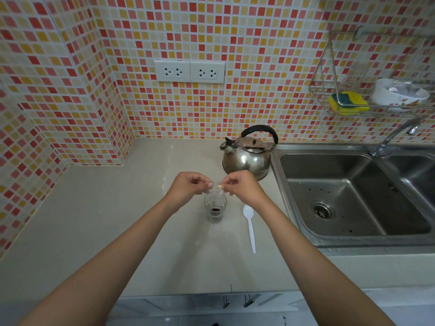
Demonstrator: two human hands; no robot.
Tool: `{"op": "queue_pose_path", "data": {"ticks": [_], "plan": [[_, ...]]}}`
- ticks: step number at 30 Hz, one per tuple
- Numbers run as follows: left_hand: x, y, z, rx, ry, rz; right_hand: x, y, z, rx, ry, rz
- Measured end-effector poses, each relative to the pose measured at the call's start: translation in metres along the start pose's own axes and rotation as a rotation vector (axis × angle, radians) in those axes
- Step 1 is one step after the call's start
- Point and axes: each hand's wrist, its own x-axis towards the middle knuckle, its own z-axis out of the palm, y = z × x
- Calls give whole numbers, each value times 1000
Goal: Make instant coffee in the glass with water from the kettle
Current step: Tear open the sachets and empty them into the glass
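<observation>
Both hands (213,184) over glass (215,207)

A single head-worn camera looks forward and down onto a counter (94,220), from above and behind the person's outstretched forearms. Its wide angle bends the tiled wall at the edges. The kettle (247,158) sits just right of the picture's centre, at mid distance; the sockets (189,71) lie above it on the wall, the sink (353,196) to its right, and the near counter edge below it, close to the lens.
</observation>
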Motion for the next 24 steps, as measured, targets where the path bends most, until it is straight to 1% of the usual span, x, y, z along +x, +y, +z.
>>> {"op": "queue_pose_path", "data": {"ticks": [3,7,10,13,16,20,22,24], "plan": [[2,1,-2,43,-40,10,1,-2,1,-45,-21,-22],[4,3,-1,88,-62,43,1,-4,4,-118,-1,-106],[3,3,1,115,-50,90,0,-6,5,-176,17,-154],[4,5,-1,145,-35,119,-3,-6,2,-178,6,-152],[6,11,-1,272,-67,138,-3,-8,2,-250,-28,-169],[9,15,7,492,-37,191,-3,-9,7,-285,20,-197],[11,15,7,477,-1,180,-3,-8,7,-284,46,-195],[11,16,6,386,25,162,-3,-7,3,-245,44,-171]]}}
